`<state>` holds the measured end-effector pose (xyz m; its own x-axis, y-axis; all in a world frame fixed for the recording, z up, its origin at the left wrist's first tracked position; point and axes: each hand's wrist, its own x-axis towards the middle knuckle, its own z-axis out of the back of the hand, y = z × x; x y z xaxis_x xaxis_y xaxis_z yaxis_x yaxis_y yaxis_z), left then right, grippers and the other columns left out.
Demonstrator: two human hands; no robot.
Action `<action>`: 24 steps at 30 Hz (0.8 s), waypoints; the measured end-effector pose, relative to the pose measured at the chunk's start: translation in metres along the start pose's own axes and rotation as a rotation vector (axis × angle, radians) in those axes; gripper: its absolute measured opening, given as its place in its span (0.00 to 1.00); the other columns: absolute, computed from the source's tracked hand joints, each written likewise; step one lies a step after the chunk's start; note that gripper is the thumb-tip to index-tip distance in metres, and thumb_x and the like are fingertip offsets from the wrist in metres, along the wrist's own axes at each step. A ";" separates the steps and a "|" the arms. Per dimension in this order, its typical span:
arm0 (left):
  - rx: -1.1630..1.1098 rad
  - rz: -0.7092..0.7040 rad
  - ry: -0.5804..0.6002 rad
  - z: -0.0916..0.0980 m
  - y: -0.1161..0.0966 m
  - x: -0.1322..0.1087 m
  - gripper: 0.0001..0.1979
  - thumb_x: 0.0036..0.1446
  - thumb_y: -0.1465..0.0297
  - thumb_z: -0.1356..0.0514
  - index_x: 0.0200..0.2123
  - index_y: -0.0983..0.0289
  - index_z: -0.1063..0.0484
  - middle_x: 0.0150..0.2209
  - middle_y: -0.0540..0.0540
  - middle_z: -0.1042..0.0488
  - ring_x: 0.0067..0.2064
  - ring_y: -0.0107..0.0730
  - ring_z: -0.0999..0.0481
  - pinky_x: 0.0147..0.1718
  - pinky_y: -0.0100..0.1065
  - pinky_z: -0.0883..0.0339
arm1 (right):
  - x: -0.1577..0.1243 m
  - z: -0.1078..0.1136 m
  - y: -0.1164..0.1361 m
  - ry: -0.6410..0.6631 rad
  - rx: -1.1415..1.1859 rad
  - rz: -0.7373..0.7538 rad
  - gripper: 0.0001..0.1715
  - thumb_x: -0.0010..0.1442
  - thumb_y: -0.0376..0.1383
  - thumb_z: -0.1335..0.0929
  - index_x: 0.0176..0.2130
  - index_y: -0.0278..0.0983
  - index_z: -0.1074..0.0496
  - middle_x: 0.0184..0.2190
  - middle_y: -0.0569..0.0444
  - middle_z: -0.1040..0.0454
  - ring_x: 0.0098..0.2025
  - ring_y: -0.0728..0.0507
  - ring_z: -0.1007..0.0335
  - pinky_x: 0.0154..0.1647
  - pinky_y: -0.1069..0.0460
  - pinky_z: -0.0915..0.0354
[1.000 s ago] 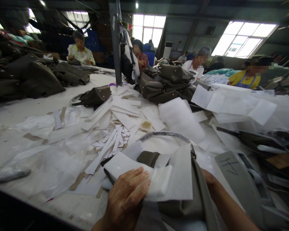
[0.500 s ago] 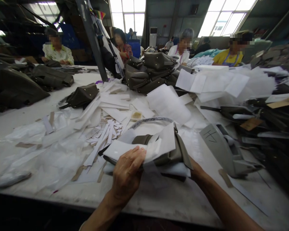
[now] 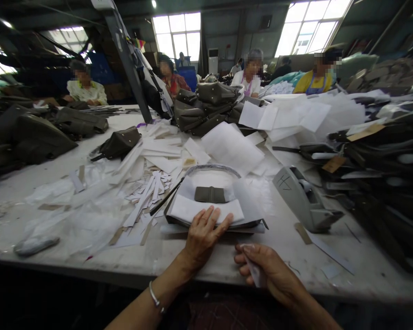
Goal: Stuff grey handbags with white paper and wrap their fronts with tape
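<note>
A dark olive handbag (image 3: 210, 195) lies on the worktable in front of me, its curved handle (image 3: 213, 167) wrapped in clear film. White foam sheet (image 3: 184, 208) covers the lower part of the bag's face. My left hand (image 3: 203, 236) rests flat on that sheet, fingers spread, at the near edge of the bag. Nearer to me and to the right, my right hand (image 3: 270, 270) pinches a thin, whitish, see-through strip (image 3: 256, 272) between thumb and fingers, apart from the bag. Whether the strip is tape or plastic film is unclear.
A grey tape dispenser (image 3: 292, 201) stands right of the bag. Paper scraps (image 3: 147, 197) and crumpled clear plastic (image 3: 79, 229) lie to the left. Behind are white foam sheets (image 3: 230, 146) and stacked bags (image 3: 206, 107); more bags (image 3: 382, 183) crowd the right. Several people sit across the table.
My right hand has come from the bag's right side to the near table edge, holding the strip. The upright white sheet now lies flatter on the bag, uncovering its olive tab.
</note>
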<state>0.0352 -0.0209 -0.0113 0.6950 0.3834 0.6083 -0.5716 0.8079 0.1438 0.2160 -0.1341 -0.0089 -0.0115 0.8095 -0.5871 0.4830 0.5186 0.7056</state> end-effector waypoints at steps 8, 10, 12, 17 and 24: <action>0.090 -0.063 0.115 0.009 -0.005 -0.006 0.24 0.68 0.71 0.49 0.66 0.53 0.42 0.57 0.59 0.30 0.60 0.44 0.32 0.58 0.46 0.39 | -0.052 -0.003 0.027 0.359 -0.621 -0.100 0.20 0.56 0.49 0.28 0.36 0.34 0.22 0.29 0.50 0.21 0.26 0.48 0.25 0.20 0.59 0.36; 0.101 -0.067 0.152 0.011 -0.007 -0.006 0.24 0.68 0.71 0.50 0.66 0.54 0.43 0.58 0.60 0.31 0.61 0.45 0.32 0.59 0.47 0.40 | -0.066 -0.011 0.061 0.364 -0.879 0.042 0.14 0.59 0.43 0.30 0.32 0.36 0.21 0.26 0.52 0.22 0.25 0.48 0.26 0.21 0.58 0.37; 0.102 -0.068 0.176 0.012 -0.008 -0.006 0.25 0.68 0.70 0.50 0.67 0.54 0.44 0.58 0.61 0.31 0.61 0.47 0.33 0.59 0.48 0.41 | -0.062 -0.023 0.093 0.216 -1.007 0.383 0.14 0.61 0.44 0.32 0.32 0.39 0.21 0.27 0.53 0.22 0.26 0.47 0.27 0.27 0.55 0.34; 0.073 -0.053 0.222 0.012 -0.011 -0.006 0.25 0.67 0.70 0.48 0.66 0.55 0.44 0.59 0.62 0.32 0.61 0.48 0.33 0.59 0.49 0.42 | 0.011 -0.026 0.116 0.041 -1.384 0.979 0.10 0.61 0.37 0.33 0.34 0.41 0.20 0.35 0.49 0.21 0.41 0.39 0.27 0.49 0.44 0.34; 0.025 -0.131 0.349 0.026 -0.018 0.031 0.22 0.65 0.58 0.43 0.54 0.68 0.31 0.47 0.67 0.25 0.55 0.51 0.29 0.58 0.56 0.44 | 0.057 0.015 0.093 0.035 -1.356 0.917 0.09 0.61 0.37 0.33 0.33 0.41 0.21 0.35 0.52 0.21 0.40 0.42 0.27 0.48 0.46 0.34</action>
<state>0.0555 -0.0355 0.0255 0.8673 0.4106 0.2815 -0.4756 0.8505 0.2246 0.2734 -0.0437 0.0174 -0.1992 0.9603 0.1954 -0.7375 -0.2782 0.6154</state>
